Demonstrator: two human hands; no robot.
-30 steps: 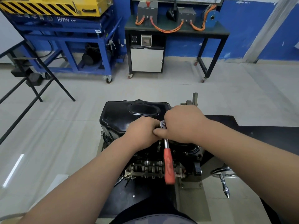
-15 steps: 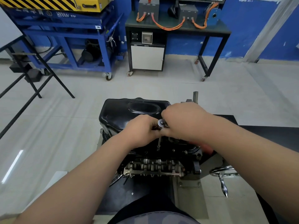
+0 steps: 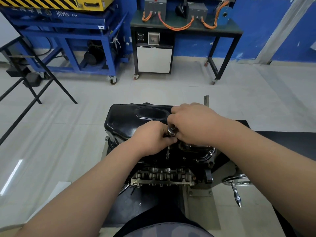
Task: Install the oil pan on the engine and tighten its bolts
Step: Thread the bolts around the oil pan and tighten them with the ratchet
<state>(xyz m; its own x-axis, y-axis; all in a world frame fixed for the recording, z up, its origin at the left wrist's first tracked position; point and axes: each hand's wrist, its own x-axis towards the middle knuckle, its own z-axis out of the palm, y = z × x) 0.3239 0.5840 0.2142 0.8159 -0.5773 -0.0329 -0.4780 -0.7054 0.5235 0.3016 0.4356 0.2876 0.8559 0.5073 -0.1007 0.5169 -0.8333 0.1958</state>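
Head view: both hands, left hand (image 3: 152, 138) and right hand (image 3: 193, 124), grip the round chrome ratchet head (image 3: 171, 131) with thin steel extension (image 3: 168, 152), above the glossy black stamped-metal oil pan (image 3: 130, 120).

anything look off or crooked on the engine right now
Nothing stands out. The oil pan sits square on the engine, with no spills or damage in view. Both hands, left and right, hold the ratchet, whose extension runs down to the pan's near edge.

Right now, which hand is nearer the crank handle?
Right. The right hand is up-left of the crank handle; the left hand is farther left.
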